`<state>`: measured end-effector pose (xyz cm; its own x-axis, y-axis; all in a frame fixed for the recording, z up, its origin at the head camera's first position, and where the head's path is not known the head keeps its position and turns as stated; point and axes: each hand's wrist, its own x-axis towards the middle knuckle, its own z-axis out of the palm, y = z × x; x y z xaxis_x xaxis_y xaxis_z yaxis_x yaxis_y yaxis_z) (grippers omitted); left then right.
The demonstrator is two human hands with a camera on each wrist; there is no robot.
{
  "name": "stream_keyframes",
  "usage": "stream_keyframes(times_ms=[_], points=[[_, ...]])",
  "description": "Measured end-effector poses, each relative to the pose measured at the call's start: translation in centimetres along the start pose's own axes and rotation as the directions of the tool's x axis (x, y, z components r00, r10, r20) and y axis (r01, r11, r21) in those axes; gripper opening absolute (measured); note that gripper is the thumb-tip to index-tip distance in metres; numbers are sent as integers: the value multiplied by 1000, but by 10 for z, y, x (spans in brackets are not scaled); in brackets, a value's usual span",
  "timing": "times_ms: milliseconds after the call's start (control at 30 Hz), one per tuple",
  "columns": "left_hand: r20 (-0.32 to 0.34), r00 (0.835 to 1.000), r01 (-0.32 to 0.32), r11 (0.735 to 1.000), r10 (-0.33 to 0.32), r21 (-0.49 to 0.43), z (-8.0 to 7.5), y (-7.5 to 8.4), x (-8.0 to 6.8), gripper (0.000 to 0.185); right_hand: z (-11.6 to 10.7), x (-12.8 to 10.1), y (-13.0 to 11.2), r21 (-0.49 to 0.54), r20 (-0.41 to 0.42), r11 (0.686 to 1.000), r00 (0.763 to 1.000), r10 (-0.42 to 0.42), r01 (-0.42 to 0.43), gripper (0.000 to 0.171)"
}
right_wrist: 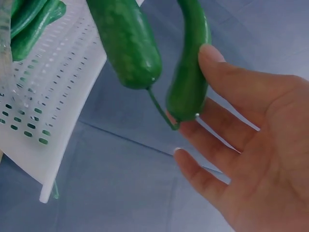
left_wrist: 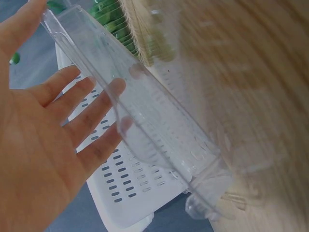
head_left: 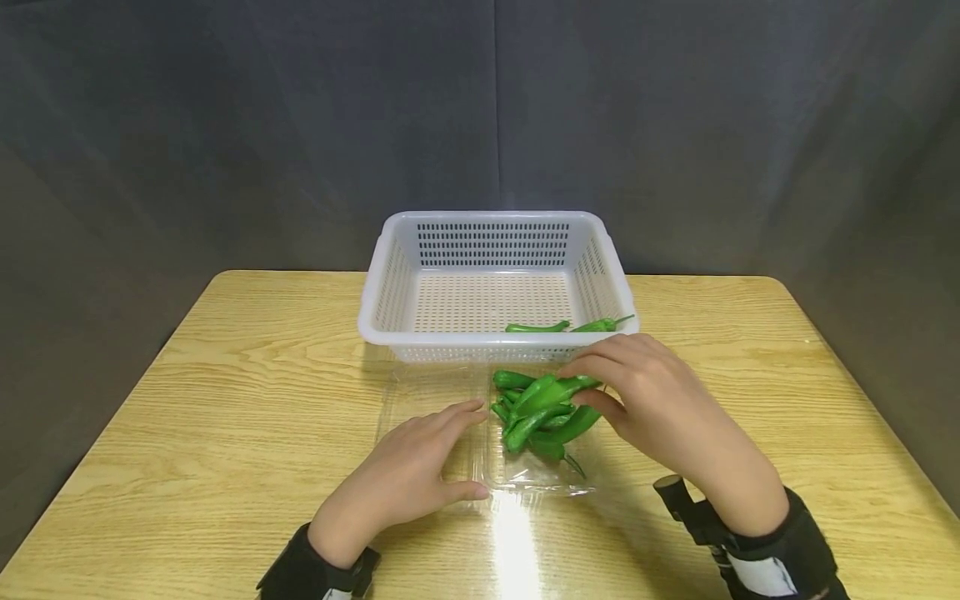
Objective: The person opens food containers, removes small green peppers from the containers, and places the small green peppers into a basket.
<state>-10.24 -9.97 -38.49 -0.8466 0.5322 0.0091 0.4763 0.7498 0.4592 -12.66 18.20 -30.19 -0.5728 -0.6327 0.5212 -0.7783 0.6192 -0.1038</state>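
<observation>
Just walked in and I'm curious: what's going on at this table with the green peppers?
A person sits at a wooden table with a clear tray of green peppers in front of them. The left hand rests flat on the tray's open lid. The right hand touches a pepper on top of the pile, thumb and fingers around its end. Behind the tray stands a white basket, with two peppers already in it.
</observation>
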Motion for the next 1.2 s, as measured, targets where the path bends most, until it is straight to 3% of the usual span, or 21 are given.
stream_keyframes(times_ms=[333, 867, 1200], points=[[-7, 1000, -5, 1000, 5, 3, 0, -1, 0, 85, -8, 1, 2, -5, -129, 998, 990, -55, 55, 34], [-6, 1000, -2, 1000, 2, -2, 1, -2, 1, 85, -14, 6, 6, -31, -188, 998, 980, -59, 55, 41], [2, 1000, 3, 1000, -3, 0, 2, -1, 1, 85, -15, 12, 11, -7, -201, 1000, 979, -11, 10, 37]])
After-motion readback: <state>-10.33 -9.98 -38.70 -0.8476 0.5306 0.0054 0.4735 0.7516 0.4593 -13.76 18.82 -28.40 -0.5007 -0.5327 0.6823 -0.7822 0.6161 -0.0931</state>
